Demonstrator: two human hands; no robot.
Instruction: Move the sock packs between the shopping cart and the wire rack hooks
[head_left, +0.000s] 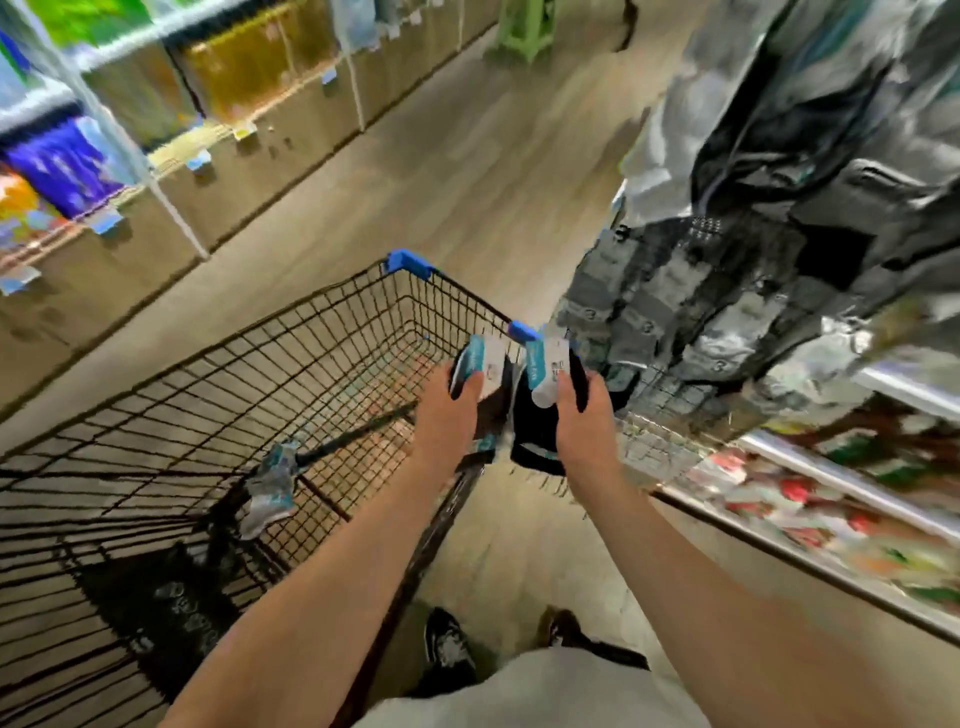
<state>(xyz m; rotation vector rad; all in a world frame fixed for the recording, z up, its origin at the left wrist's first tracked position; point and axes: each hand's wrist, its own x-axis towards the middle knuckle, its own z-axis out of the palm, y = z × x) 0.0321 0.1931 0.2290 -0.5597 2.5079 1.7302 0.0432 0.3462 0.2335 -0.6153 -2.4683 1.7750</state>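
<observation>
The person stands in a shop aisle with both arms stretched forward over the near right corner of a black wire shopping cart (291, 374). The left hand (452, 410) grips a pack of dark socks (480, 371) with a white and teal paper band, fingers curled round its left side and the thumb across its front. The right hand (584, 410) grips a second sock pack (545, 379) of the same kind, fingers wrapped round its right side. The two packs sit just beside each other, above the cart's right rim, with their dark lower ends hanging down between the wrists.

Inside the cart, near its right wall, another banded pack (270, 483) lies on the wire floor. Blue plastic corner caps (410, 262) mark the cart's far end.

To the right of the hands hangs a rack of packaged socks (691, 312) in grey, black and white, blurred by motion. Below it runs a low shelf of packaged goods (810, 499) in red and green. Along the left side of the aisle stand shelves (171, 135) with coloured items and small price tags on the edge. The floor (467, 171) is pale wood-effect. The person's dark shoes (449, 649) show at the bottom, below a light garment (535, 691).
</observation>
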